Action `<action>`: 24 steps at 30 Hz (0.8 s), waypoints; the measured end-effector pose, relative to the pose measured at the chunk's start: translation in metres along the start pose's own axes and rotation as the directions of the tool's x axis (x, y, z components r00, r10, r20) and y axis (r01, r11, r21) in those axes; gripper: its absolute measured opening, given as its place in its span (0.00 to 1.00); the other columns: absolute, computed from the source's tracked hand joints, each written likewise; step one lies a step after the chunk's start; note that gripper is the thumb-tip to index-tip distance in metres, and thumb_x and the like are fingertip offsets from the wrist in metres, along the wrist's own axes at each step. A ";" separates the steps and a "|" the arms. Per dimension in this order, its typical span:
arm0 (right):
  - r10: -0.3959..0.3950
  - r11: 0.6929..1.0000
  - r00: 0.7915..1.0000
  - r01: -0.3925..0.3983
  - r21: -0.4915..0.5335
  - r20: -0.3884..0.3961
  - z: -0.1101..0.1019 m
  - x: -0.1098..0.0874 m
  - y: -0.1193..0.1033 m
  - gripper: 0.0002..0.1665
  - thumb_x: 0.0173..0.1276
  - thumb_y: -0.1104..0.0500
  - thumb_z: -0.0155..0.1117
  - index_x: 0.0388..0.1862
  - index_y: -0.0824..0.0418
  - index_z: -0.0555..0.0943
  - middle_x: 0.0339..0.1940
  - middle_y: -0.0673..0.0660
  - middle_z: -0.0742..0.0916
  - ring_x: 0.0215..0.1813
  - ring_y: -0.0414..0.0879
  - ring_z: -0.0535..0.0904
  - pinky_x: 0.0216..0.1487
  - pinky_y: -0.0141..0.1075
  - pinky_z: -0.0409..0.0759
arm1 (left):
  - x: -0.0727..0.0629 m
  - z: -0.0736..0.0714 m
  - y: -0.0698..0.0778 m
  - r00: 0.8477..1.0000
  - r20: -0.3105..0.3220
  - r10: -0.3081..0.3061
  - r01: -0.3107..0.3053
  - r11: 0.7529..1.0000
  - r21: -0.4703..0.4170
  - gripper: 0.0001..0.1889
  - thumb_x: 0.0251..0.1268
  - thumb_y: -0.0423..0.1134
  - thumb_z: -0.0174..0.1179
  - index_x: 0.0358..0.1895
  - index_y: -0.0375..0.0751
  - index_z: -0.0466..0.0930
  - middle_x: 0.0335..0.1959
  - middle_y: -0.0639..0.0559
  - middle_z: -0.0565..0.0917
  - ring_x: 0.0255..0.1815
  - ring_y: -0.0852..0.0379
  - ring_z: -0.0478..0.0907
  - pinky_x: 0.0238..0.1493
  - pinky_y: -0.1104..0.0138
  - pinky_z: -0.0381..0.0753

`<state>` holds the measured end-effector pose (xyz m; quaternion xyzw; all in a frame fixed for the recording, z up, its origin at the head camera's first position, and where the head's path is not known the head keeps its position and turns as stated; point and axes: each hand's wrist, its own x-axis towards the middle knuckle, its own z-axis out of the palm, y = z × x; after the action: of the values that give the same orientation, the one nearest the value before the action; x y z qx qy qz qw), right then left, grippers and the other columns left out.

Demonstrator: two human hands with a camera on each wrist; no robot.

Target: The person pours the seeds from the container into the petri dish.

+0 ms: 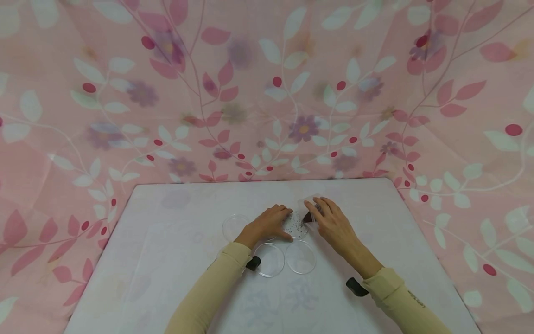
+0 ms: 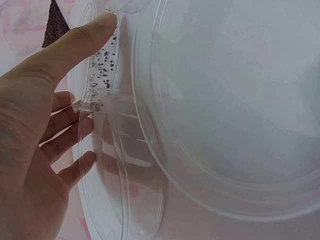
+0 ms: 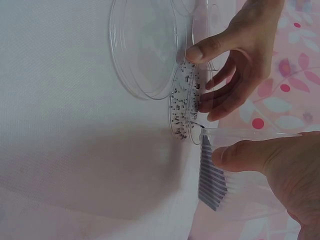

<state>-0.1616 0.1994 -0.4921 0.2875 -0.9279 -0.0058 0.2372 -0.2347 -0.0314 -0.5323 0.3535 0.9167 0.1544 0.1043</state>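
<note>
Between thumb and fingers, my left hand (image 1: 267,223) holds a clear petri dish (image 1: 295,227) by its sides. Small dark grains (image 3: 180,107) are scattered over that dish's bottom. My right hand (image 1: 335,225) grips a clear plastic box (image 3: 250,195), tilted with its lower corner close to the dish's right rim. Dark brown granules (image 3: 211,175) lie heaped in that corner, seen through the clear wall. A few dark grains show between the box corner and the dish in the right wrist view. My right fingers behind the box are mostly hidden there.
Nearer to me, two clear petri dishes (image 1: 270,260) stand side by side on the white-covered table (image 1: 175,260). Another clear dish (image 1: 234,227) stands left of my left hand, which partly covers it. A pink flowered cloth (image 1: 258,93) hangs behind the table.
</note>
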 end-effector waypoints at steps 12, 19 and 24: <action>-0.002 1.000 1.000 0.002 -0.008 -0.015 0.004 -0.001 0.000 0.58 0.37 0.61 0.86 0.71 0.58 0.69 0.65 0.65 0.77 0.66 0.62 0.72 0.64 0.51 0.76 | 0.000 0.001 0.000 1.000 -0.010 0.001 -0.001 1.000 0.002 0.48 0.44 0.63 0.74 0.69 0.45 0.69 0.61 0.52 0.77 0.61 0.55 0.73 0.66 0.60 0.73; 0.006 1.000 1.000 -0.006 0.000 -0.008 0.003 -0.001 0.000 0.57 0.38 0.62 0.86 0.71 0.58 0.69 0.65 0.65 0.77 0.66 0.62 0.72 0.65 0.51 0.76 | 0.001 0.002 0.000 1.000 -0.012 0.000 0.000 1.000 -0.005 0.48 0.44 0.63 0.74 0.69 0.45 0.69 0.60 0.52 0.77 0.61 0.55 0.73 0.66 0.60 0.74; 0.005 1.000 1.000 -0.005 0.001 -0.007 0.002 -0.001 -0.001 0.57 0.38 0.62 0.86 0.71 0.58 0.69 0.65 0.65 0.77 0.66 0.62 0.72 0.65 0.51 0.75 | 0.001 0.001 0.000 1.000 -0.007 0.002 -0.002 1.000 0.002 0.48 0.44 0.64 0.73 0.69 0.45 0.69 0.60 0.52 0.77 0.61 0.55 0.73 0.66 0.60 0.74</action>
<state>-0.1613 0.1994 -0.4947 0.2854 -0.9278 -0.0035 0.2404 -0.2351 -0.0303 -0.5334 0.3538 0.9169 0.1549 0.1005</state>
